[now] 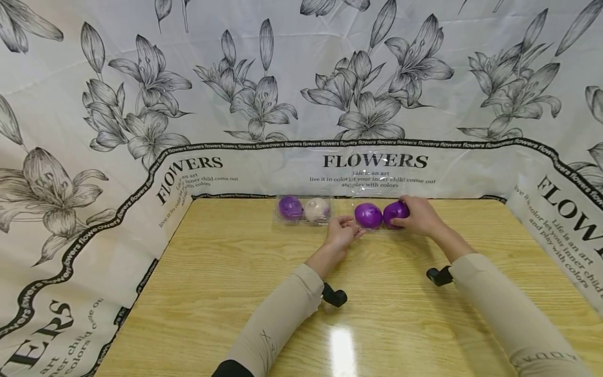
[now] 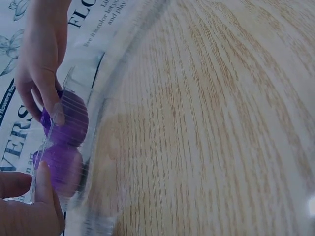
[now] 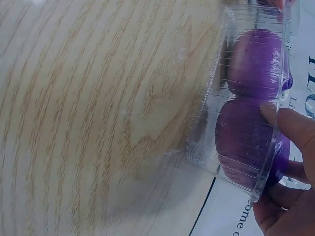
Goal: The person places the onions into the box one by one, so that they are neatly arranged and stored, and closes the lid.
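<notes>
Two glossy purple balls, a left one [image 1: 368,215] and a right one [image 1: 395,214], sit side by side in a clear plastic box [image 3: 206,142] at the table's back edge. My right hand [image 1: 419,215] grips the right ball, its thumb over the box's rim in the right wrist view. With thumb and finger, my left hand [image 2: 29,206] pinches the box's rim beside the left ball. The box's transparent lid stands raised behind, faint in the head view.
Left of my left hand stands a second clear box [image 1: 294,221] with a purple ball [image 1: 290,208] and a whitish ball [image 1: 316,209]. A flower-printed cloth [image 1: 264,167] hangs behind the wooden table [image 1: 226,272] and along its sides.
</notes>
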{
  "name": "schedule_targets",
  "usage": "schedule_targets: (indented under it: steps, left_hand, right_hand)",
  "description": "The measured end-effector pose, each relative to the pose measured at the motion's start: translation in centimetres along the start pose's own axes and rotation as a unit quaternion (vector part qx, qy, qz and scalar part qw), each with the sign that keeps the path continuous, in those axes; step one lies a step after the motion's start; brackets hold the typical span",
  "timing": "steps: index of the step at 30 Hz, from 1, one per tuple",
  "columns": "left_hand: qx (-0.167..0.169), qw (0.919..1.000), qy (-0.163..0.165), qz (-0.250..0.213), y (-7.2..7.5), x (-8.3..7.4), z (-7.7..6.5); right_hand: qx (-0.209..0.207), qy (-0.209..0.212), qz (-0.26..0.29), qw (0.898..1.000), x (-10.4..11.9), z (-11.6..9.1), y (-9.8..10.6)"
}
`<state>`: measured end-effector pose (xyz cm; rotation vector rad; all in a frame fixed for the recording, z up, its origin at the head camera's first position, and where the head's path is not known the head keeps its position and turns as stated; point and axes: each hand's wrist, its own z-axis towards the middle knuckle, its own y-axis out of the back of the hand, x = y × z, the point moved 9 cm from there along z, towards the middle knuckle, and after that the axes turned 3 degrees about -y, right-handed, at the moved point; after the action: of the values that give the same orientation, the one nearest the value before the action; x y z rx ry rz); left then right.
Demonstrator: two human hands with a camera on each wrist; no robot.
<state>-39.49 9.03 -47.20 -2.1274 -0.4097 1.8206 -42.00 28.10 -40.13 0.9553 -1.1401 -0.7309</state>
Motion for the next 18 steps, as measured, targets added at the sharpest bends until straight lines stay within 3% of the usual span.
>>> schedule_targets:
  steps: [9,18]
  left_hand:
    - [-0.001,1.0,0.002,0.002,0.1,0.3,0.2]
    - [-0.003,1.0,0.004,0.0,0.2,0.2,0.4]
  right_hand:
    - [-0.001,-0.003,-0.028,1.0,-0.1,0.2,-0.3]
    - [0.038,-0.007,-0.015,0.999,-0.3,0.8,0.8]
